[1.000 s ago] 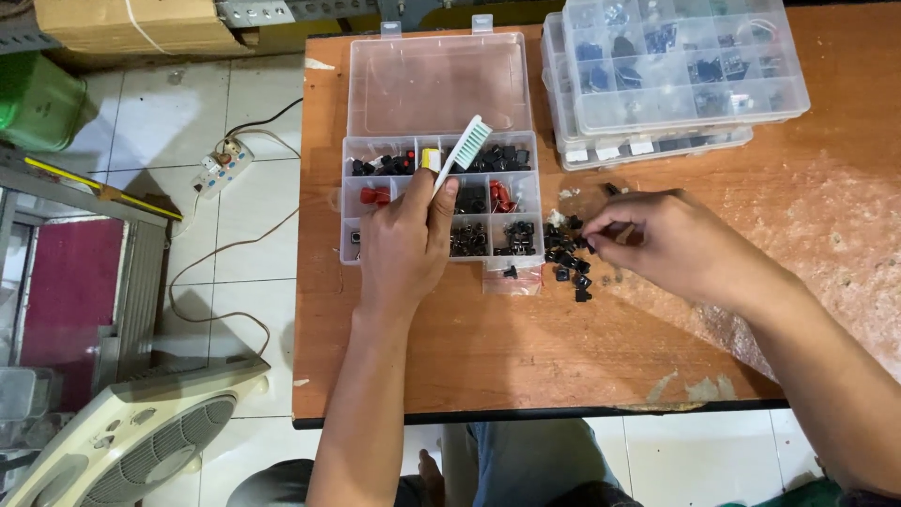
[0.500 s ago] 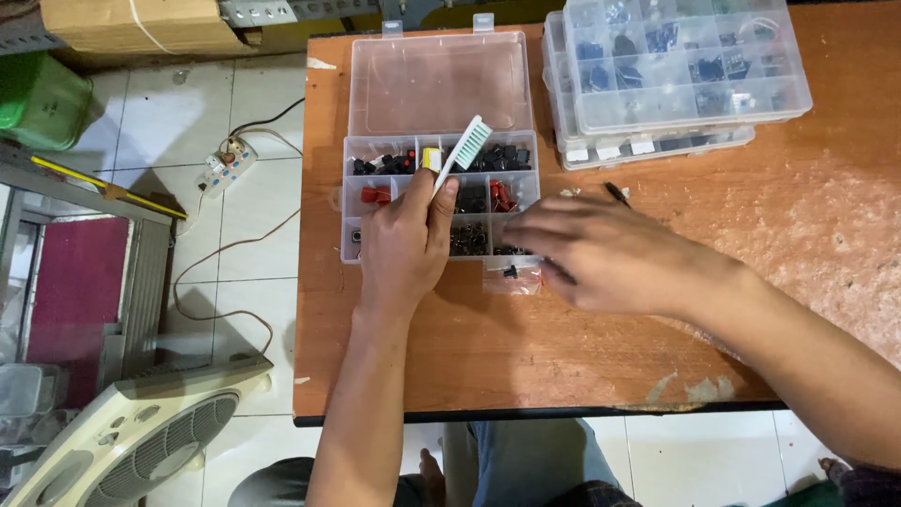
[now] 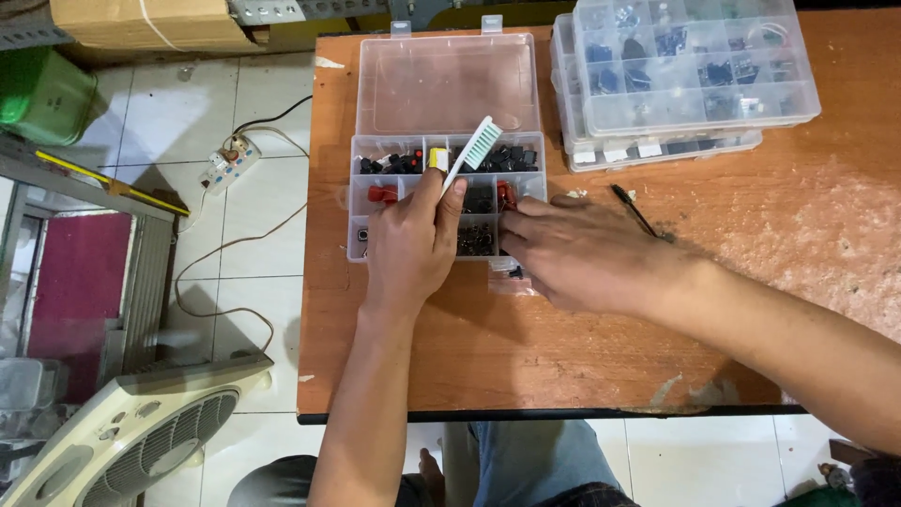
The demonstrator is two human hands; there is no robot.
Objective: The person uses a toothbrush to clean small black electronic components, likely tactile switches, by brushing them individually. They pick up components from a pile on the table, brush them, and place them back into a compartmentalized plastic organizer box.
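My left hand rests on an open clear compartment box and holds a white toothbrush, bristles pointing up and away. The box's compartments hold small black, red and yellow parts. My right hand lies palm-down on the wooden table. Its fingertips are drawn together at the right-hand compartments of the box. Whether they pinch anything is hidden. A small clear bag peeks out beneath that hand.
Two stacked clear organiser boxes full of parts stand at the table's back right. A thin black tool lies beside my right hand. On the tiled floor to the left are a fan, a power strip and a green container.
My right hand has moved left from the pile of small black parts on the table to the box's right compartments, covering the pile. The left hand and toothbrush have stayed put.
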